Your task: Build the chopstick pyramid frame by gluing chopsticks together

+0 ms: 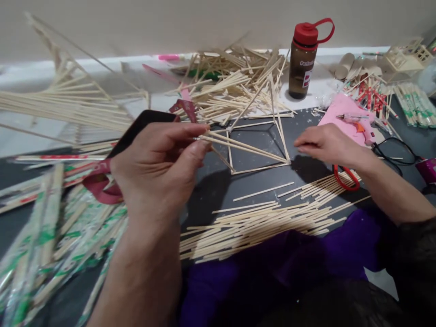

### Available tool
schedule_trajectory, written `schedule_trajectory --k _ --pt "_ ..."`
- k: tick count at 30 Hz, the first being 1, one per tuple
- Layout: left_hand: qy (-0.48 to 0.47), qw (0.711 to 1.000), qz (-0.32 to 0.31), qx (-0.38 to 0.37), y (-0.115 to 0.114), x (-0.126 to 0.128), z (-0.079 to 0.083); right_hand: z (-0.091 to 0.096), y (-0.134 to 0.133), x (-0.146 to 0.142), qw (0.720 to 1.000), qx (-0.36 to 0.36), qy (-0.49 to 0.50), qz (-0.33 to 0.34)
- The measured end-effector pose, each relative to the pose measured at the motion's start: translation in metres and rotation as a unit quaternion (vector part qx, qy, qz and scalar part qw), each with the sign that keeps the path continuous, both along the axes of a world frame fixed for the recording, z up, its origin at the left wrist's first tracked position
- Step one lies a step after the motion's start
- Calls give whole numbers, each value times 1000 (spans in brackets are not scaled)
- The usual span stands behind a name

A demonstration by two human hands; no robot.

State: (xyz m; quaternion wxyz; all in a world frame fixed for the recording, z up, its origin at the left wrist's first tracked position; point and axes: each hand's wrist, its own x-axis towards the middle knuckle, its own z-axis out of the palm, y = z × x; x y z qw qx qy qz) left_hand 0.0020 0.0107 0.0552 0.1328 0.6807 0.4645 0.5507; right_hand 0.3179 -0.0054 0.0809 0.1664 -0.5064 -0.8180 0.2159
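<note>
My left hand (163, 163) pinches the meeting ends of thin wooden sticks (248, 147) between thumb and fingertips, raised above the dark table. These sticks slope down to the right, to a corner of a stick frame (260, 170). The frame has a four-sided base on the table, with more sticks rising at its back corner. My right hand (327, 144) hovers right of that corner, apart from it, fingers curled together. Whatever its fingertips may hold is hidden. Below the right wrist lies a red-handled tool (347, 187), partly covered by loose sticks.
Loose sticks (252, 231) lie along the front edge, and a heap (235, 86) sits behind. Wrapped chopsticks (68, 236) cover the left, below a large stick structure (68, 100). A bottle (301, 63) stands behind; a glue gun (357, 120) lies right on pink material.
</note>
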Motion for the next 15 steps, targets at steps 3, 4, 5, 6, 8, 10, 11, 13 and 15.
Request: schedule_trajectory --k 3,4,5,6,8,10,11,13,15 --pt "0 1000 3 0 1 -1 -2 5 17 -45 996 -40 -71 42" --pt "1 1000 4 -2 1 -2 -2 6 22 -55 993 -53 -97 52" --pt "0 1000 3 -4 1 -2 -2 7 25 -62 989 -65 -119 61" --pt "-2 1000 2 -5 0 -2 -2 7 28 -67 986 -77 -135 68" --pt "-10 1000 -3 -8 -1 -2 -1 6 32 -71 980 -109 -150 76" --pt "-15 1000 -3 -7 -2 -1 0 4 34 -73 976 -146 -143 79" --pt "-16 1000 -3 -8 -2 -1 0 2 35 -73 975 -160 -134 80" --pt "-19 1000 -2 -16 -3 0 0 1 36 -72 975 -171 -116 78" --pt "-29 999 -3 -25 -3 0 0 0 37 -72 978 -167 -100 75"
